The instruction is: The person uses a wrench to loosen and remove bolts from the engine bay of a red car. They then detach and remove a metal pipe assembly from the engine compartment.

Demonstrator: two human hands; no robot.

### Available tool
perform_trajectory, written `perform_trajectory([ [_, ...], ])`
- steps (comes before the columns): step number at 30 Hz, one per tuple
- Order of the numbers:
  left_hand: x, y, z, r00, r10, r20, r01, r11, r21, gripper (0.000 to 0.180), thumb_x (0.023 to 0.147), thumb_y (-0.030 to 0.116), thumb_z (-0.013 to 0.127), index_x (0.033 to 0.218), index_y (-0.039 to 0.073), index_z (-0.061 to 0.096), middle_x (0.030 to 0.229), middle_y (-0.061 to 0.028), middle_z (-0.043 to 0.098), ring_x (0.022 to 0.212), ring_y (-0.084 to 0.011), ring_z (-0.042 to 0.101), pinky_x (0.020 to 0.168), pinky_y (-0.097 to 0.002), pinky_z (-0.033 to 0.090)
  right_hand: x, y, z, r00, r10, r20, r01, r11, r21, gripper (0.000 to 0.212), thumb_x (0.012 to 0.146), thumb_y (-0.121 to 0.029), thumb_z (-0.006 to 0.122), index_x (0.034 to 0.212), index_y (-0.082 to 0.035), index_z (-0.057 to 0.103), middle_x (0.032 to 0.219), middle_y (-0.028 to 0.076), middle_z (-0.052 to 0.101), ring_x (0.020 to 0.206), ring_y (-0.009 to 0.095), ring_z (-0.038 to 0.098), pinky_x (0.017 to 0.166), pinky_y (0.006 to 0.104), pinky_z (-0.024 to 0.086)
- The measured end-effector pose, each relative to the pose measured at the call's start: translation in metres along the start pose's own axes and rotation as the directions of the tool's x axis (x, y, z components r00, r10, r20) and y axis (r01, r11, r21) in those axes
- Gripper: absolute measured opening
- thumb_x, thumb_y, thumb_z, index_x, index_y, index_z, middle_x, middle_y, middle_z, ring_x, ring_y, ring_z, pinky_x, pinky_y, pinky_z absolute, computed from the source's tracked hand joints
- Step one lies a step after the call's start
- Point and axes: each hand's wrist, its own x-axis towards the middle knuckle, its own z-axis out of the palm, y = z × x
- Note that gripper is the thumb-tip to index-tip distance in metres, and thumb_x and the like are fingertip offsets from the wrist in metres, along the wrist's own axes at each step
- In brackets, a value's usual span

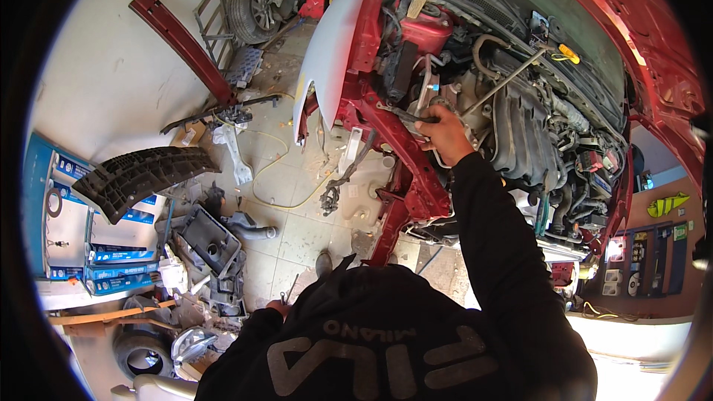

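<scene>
My right hand (445,136) reaches over the red front frame (375,115) of a car, at the edge of its engine bay. Its fingers are closed in a pinch at the inner end of a dark, narrow metal strip (401,113); whether they grip that strip or something smaller, I cannot make out. Low at my left side, my left hand (278,307) shows only partly past the black sleeve. A thin metal tool (284,297) sticks up from its closed fingers. Right of my right hand lies the engine with its ribbed grey intake manifold (520,130).
A silver prop rod (505,82) crosses the engine bay below the raised red hood (631,37). A yellow-handled tool (569,54) rests at the bay's back. Left on the tiled floor (297,234) lie a black plastic liner (148,178), a yellow cable (271,204) and a wheel (254,11).
</scene>
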Motion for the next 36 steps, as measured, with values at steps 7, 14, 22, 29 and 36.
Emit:
perform_trajectory([
  [7, 0.011, -0.011, 0.010, 1.000, -0.002, -0.018, 0.002, 1.000, -0.003, 0.065, 0.089, 0.061, 0.075, 0.110, 0.000, 0.082, 0.110, -0.0290, 0.078, 0.108, -0.0445, 0.076, 0.095, -0.0513, 0.059, 0.013, 0.003, -0.008, 0.999, 0.001, 0.041, -0.006, 0.990, 0.139, 0.023, 0.099, -0.014, 0.077, 0.115, -0.002, 0.065, 0.102, 0.004, 0.064, 0.093, 0.018, 0.067, 0.076, 0.0423, 0.064],
  [14, 0.009, 0.000, 0.002, 1.000, 0.028, -0.003, -0.028, 0.999, 0.016, 0.060, 0.090, 0.058, 0.074, 0.109, 0.002, 0.083, 0.108, -0.0278, 0.079, 0.107, -0.0429, 0.077, 0.094, -0.0509, 0.059, 0.020, 0.001, -0.010, 0.999, -0.026, 0.033, 0.019, 0.980, 0.199, 0.021, 0.094, -0.008, 0.077, 0.109, 0.002, 0.066, 0.102, 0.007, 0.064, 0.091, 0.019, 0.068, 0.070, 0.0389, 0.068],
  [22, 0.013, 0.014, -0.003, 0.996, 0.082, 0.018, -0.083, 0.996, 0.038, 0.052, 0.092, 0.056, 0.072, 0.103, 0.007, 0.085, 0.100, -0.0222, 0.081, 0.099, -0.0392, 0.079, 0.090, -0.0502, 0.060, 0.016, 0.002, -0.010, 0.998, -0.019, 0.056, 0.011, 0.990, 0.141, 0.021, 0.099, -0.012, 0.075, 0.114, -0.002, 0.065, 0.102, 0.004, 0.063, 0.091, 0.017, 0.066, 0.073, 0.0382, 0.065],
  [29, 0.011, 0.022, -0.009, 0.999, 0.041, 0.023, -0.042, 0.998, 0.046, 0.054, 0.093, 0.056, 0.072, 0.105, 0.005, 0.085, 0.105, -0.0234, 0.081, 0.102, -0.0406, 0.078, 0.093, -0.0508, 0.059, 0.016, -0.005, -0.022, 0.990, -0.142, 0.016, 0.120, 0.888, 0.443, 0.024, 0.106, -0.023, 0.071, 0.119, -0.005, 0.063, 0.096, -0.001, 0.058, 0.084, 0.013, 0.062, 0.071, 0.0363, 0.063],
  [36, 0.007, 0.035, -0.021, 0.999, 0.027, 0.039, -0.028, 0.998, 0.048, 0.049, 0.096, 0.049, 0.071, 0.108, 0.003, 0.084, 0.103, -0.0246, 0.080, 0.102, -0.0411, 0.077, 0.093, -0.0508, 0.059, -0.009, -0.004, -0.068, 0.976, -0.189, 0.112, 0.055, 0.704, 0.709, 0.027, 0.112, -0.042, 0.060, 0.117, -0.016, 0.058, 0.098, 0.002, 0.058, 0.086, 0.018, 0.059, 0.078, 0.0417, 0.058],
])
